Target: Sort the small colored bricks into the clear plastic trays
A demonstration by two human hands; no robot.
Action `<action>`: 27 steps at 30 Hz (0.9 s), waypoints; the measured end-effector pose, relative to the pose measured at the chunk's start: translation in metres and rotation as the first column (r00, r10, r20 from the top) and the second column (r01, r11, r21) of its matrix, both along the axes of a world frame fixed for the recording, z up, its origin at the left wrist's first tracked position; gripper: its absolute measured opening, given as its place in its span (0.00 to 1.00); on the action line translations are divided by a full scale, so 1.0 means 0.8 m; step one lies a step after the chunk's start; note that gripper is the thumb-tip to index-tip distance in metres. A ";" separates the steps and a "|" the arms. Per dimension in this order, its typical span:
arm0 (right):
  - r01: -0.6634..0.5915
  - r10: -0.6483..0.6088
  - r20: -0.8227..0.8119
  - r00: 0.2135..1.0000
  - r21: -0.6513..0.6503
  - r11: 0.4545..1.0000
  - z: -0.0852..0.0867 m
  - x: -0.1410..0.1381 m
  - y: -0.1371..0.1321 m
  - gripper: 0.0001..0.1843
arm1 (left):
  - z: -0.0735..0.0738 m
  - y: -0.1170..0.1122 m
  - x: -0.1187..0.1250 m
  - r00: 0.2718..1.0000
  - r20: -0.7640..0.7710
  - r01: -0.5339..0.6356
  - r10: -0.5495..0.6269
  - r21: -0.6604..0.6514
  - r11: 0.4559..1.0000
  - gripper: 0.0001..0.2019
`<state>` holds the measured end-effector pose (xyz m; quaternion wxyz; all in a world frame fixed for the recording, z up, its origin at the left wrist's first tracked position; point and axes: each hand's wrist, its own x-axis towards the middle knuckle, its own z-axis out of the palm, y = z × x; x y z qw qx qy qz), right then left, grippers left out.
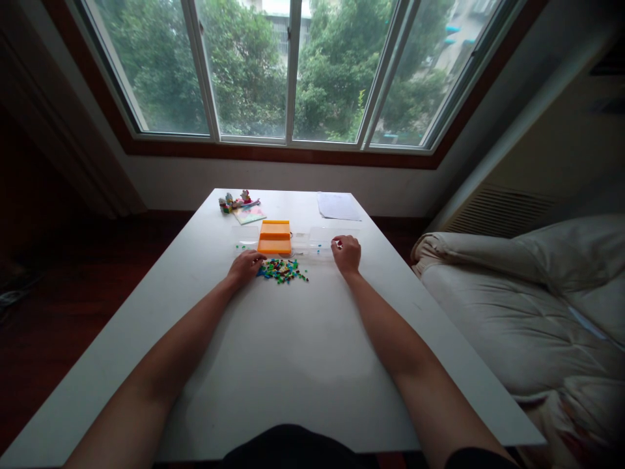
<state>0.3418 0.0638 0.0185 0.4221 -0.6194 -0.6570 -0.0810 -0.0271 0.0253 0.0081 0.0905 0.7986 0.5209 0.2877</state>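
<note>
A loose pile of small toy building bricks, green, blue, yellow, white and brown, lies on the white table. My left hand rests at the pile's left edge with its fingers curled together; whatever lies between the fingertips is too small to name. Over the right-hand clear plastic tray, my right hand is bent in a pinch, and its fingertips hide what they hold, if anything. A few bricks lie in that tray. Another clear tray on the left holds several green ones. Between the trays stands an orange open box.
Small colourful figurines and a pastel booklet occupy the table's far left corner. White paper sheets lie at the far right. A cream sofa stands beyond the table's right edge, with a window in front.
</note>
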 end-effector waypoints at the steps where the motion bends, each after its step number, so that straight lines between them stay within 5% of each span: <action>1: 0.056 -0.056 -0.026 0.998 -0.006 0.998 -0.001 0.006 0.002 0.08 | 0.000 0.000 0.000 1.000 0.000 -0.001 0.001 -0.002 1.000 0.13; 6: 0.140 -0.145 -0.081 0.986 -0.057 0.988 -0.005 0.015 0.006 0.11 | 0.000 0.000 0.001 1.000 -0.003 -0.012 0.012 0.001 1.000 0.13; 11: -0.127 0.129 0.031 0.991 -0.051 0.991 -0.001 -0.021 -0.006 0.08 | 0.001 0.001 0.000 0.996 -0.015 -0.087 0.087 0.000 0.996 0.13; 14: -0.343 0.353 0.087 0.932 -0.104 0.933 0.008 -0.064 -0.027 0.08 | 0.001 0.004 -0.005 0.989 -0.023 -0.144 0.144 -0.011 0.990 0.13; 19: -0.603 0.648 0.192 0.737 -0.247 0.759 0.022 -0.142 -0.084 0.10 | 0.000 0.008 -0.012 0.978 -0.011 -0.209 0.208 -0.058 0.976 0.14; 22: -0.644 0.705 0.267 0.657 -0.288 0.709 0.022 -0.170 -0.109 0.16 | 0.001 0.006 -0.011 0.976 -0.016 -0.218 0.218 -0.061 0.974 0.14; 27: -0.632 0.712 0.342 0.613 -0.329 0.702 0.012 -0.180 -0.119 0.23 | 0.004 0.004 -0.009 0.977 -0.025 -0.213 0.212 -0.076 0.974 0.15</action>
